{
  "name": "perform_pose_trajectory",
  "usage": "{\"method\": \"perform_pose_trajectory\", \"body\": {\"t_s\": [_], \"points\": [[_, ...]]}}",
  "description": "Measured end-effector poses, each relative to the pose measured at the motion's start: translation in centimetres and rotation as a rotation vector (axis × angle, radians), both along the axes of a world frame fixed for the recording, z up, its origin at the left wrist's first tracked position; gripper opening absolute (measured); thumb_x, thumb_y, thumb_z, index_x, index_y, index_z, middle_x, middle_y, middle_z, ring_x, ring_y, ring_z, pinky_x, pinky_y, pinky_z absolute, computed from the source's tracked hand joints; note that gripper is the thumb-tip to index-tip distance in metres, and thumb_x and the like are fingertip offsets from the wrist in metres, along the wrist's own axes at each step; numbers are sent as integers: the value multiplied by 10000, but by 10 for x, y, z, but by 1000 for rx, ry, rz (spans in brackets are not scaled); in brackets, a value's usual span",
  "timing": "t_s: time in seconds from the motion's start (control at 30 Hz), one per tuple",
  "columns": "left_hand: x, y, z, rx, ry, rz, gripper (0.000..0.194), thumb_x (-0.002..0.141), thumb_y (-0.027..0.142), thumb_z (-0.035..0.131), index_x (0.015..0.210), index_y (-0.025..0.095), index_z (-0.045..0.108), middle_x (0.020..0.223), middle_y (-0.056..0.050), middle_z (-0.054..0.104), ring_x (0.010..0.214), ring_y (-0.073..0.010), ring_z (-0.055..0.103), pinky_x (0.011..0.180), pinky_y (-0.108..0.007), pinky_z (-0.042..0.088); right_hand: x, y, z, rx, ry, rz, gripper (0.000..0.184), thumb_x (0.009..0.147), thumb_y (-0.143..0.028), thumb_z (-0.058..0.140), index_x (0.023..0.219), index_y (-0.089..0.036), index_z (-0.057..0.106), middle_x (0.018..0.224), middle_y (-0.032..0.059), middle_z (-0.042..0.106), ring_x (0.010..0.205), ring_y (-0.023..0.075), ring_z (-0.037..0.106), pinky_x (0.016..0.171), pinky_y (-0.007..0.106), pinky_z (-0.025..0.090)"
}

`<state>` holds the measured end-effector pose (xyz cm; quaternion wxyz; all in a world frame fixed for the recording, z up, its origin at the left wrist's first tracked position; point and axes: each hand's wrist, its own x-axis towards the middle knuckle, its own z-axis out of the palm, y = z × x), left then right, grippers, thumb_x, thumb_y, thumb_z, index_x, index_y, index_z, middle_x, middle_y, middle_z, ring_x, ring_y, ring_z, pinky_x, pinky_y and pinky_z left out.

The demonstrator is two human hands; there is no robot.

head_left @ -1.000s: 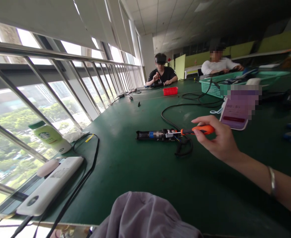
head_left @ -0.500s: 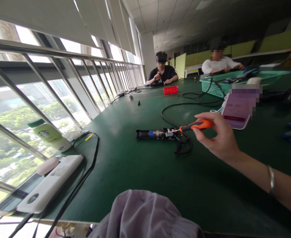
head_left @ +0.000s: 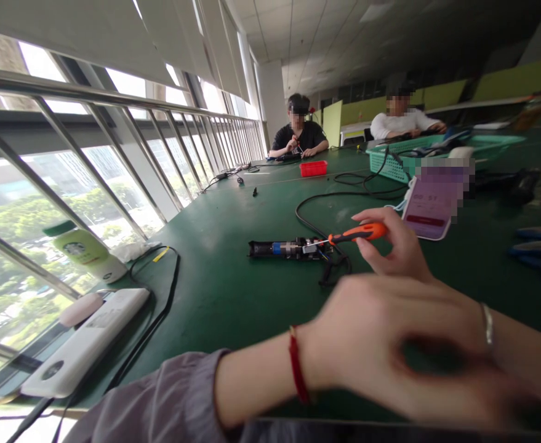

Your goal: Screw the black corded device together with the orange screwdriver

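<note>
My right hand point(head_left: 397, 246) pinches the orange-and-black handle of a screwdriver point(head_left: 360, 232). The screwdriver's thin shaft points left and reaches a slim black device point(head_left: 282, 248) lying on the green table. Inside the device's opened body show a blue section and small metal and wire parts; whether the tip touches a screw I cannot make out. In front, close to the camera, my left hand point(head_left: 367, 344) with a red bracelet extends across to the right, over my right forearm. Its fingertips are smeared by motion, and I cannot tell if they touch the forearm.
Beyond my right hand stands a phone point(head_left: 429, 203), with a green basket point(head_left: 390, 163) behind it. At left are a white power bank point(head_left: 88, 344), a bottle point(head_left: 85, 252) and black cables. Blue-handled tools point(head_left: 538, 249) lie at right. Two people sit farther back near a red tray point(head_left: 313, 168).
My left hand has come into view from below and crossed to the right. My right hand still holds the screwdriver at the device. The view has shifted slightly.
</note>
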<state>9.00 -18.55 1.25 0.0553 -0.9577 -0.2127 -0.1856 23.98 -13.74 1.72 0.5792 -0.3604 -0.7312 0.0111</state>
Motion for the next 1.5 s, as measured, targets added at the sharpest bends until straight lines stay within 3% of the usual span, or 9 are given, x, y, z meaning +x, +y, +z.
{"method": "perform_pose_trajectory", "body": {"t_s": [0.13, 0.3, 0.47, 0.67, 0.83, 1.03, 1.2, 1.37, 1.5], "points": [[-68, 70, 7, 193, -250, 484, 248, 913, 312, 404, 836, 209, 617, 796, -50, 592, 780, -179, 565, 713, -335, 452, -2, 0, 0, -73, 4, 29, 245, 781, -230, 554, 1023, -219, 516, 736, 5, 596, 688, 170, 603, 645, 294, 483], [-115, 119, -13, 64, -159, 553, 326, 902, 421, 430, 1084, 191, 572, 1060, -56, 604, 976, -206, 547, 853, -348, 416, -2, 0, -1, -177, 5, 11, 124, 812, -286, 562, 923, -232, 554, 617, -25, 568, 531, 138, 557, 522, 264, 439], [-108, 119, -24, -39, -56, 506, 425, 875, 552, 416, 1084, 219, 577, 1057, -35, 626, 981, -218, 560, 875, -363, 402, -3, 1, -1, -117, 63, 85, 336, 747, -188, 599, 1061, -234, 489, 757, 1, 585, 712, 176, 606, 680, 305, 495], [-107, 121, -24, -64, -28, 518, 442, 859, 581, 426, 1044, 212, 584, 1040, -42, 636, 966, -228, 571, 866, -365, 407, -3, -5, 2, -264, -3, 70, 138, 808, -303, 568, 916, -220, 548, 580, -39, 538, 495, 125, 536, 496, 250, 421], [-105, 120, -24, -40, -25, 544, 428, 856, 582, 438, 1014, 212, 586, 1015, -37, 633, 933, -215, 585, 856, -350, 411, -4, -3, 2, -164, 66, 110, 382, 735, -202, 614, 1089, -221, 471, 752, -13, 589, 702, 155, 608, 683, 288, 494], [-102, 118, -24, 15, -20, 615, 421, 848, 571, 471, 994, 189, 568, 994, -51, 627, 897, -215, 597, 828, -339, 420, -3, -2, 1, -326, 7, 102, 155, 808, -332, 576, 913, -221, 552, 747, 8, 604, 604, 140, 592, 578, 275, 483], [-102, 118, -23, 17, -23, 632, 404, 844, 557, 490, 992, 187, 562, 982, -51, 620, 874, -213, 602, 774, -316, 437, -5, -1, -2, -214, 46, 127, 383, 741, -214, 617, 1098, -219, 478, 824, 8, 580, 778, 165, 606, 744, 313, 502], [-102, 118, -23, 15, -12, 628, 400, 840, 556, 495, 979, 186, 561, 979, -49, 615, 855, -208, 602, 735, -302, 444, -5, -3, -1, -402, 27, 107, 223, 805, -352, 573, 972, -208, 543, 680, -13, 575, 562, 133, 566, 549, 265, 469], [-102, 117, -22, 23, -2, 630, 399, 835, 557, 505, 975, 187, 551, 977, -44, 611, 852, -206, 603, 711, -293, 442, -5, -2, -1, -262, 72, 86, 250, 765, -254, 609, 1000, -212, 532, 786, 4, 597, 723, 154, 610, 711, 294, 500]]}}
